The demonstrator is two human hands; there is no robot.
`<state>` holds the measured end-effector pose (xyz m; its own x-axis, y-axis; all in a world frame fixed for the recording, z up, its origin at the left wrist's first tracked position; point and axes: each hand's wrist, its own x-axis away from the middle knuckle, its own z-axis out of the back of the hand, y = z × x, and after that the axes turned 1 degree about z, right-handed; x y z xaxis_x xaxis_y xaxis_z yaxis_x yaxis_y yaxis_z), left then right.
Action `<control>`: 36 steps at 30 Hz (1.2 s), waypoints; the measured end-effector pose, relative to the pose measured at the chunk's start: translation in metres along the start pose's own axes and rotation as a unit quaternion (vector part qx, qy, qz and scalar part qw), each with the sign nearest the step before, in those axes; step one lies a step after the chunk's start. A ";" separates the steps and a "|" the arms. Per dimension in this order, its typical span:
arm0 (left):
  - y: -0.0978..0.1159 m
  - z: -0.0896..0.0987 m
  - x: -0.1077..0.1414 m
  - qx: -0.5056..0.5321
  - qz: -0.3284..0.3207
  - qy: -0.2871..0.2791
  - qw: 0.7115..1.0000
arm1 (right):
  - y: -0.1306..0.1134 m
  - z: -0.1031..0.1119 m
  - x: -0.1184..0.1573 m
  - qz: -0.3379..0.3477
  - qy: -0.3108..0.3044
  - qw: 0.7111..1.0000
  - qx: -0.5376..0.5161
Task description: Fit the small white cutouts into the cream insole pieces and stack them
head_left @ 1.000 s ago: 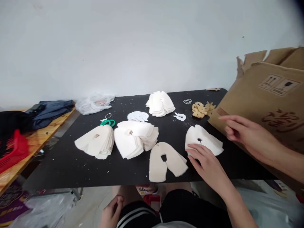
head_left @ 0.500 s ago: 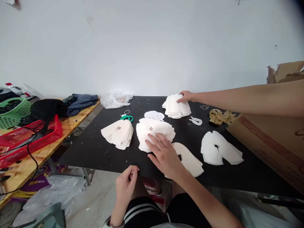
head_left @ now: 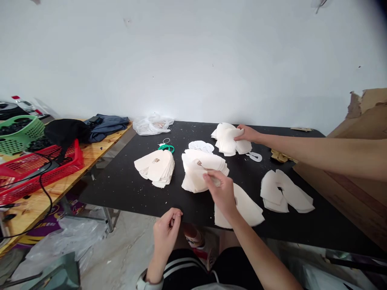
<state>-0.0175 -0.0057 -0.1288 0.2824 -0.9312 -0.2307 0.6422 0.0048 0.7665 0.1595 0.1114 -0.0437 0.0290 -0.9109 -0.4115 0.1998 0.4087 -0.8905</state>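
White fabric pieces lie in stacks on the black table [head_left: 121, 181]. My right hand [head_left: 221, 189] is pinched closed at the front right of the middle stack [head_left: 196, 171]; a fabric edge seems to be between the fingertips. My left hand [head_left: 167, 227] is curled closed at the table's front edge, and what it holds, if anything, is hidden. The left stack [head_left: 159, 169] sits beyond it. A flat piece [head_left: 248, 207] lies partly behind my right hand and wrist. Another person's hand [head_left: 246, 135] grips the top of the back stack [head_left: 226, 141].
Green scissors [head_left: 167, 148], small white cutouts [head_left: 201, 146] and a plastic bag [head_left: 152, 125] lie toward the back. On the right are more white pieces [head_left: 286, 191] and a cardboard box [head_left: 335, 201]. A wooden table [head_left: 57, 183] holds a red basket [head_left: 39, 171] at left.
My right hand has gone from spread fingers over the middle stack to a pinch. The other person's hand has shifted the upper pieces of the back stack. The view has turned slightly left.
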 end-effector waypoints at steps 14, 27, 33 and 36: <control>-0.001 0.000 0.000 -0.001 -0.015 0.004 1.000 | 0.012 0.015 -0.015 -0.296 -0.033 0.858 -0.418; -0.004 -0.002 0.001 -0.001 -0.020 0.012 1.000 | 0.009 0.016 -0.011 -0.272 0.065 0.858 -0.432; -0.004 0.000 0.001 -0.008 -0.027 0.007 1.000 | 0.014 0.008 -0.004 -0.212 0.072 0.923 -0.312; -0.009 -0.001 0.001 -0.010 -0.027 0.016 0.999 | 0.009 0.005 0.000 -0.151 0.057 0.964 -0.210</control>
<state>-0.0227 -0.0061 -0.1363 0.2697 -0.9178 -0.2915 0.6712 -0.0379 0.7403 0.1666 0.1153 -0.0506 -0.0813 -0.9897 -0.1174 -0.2334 0.1334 -0.9632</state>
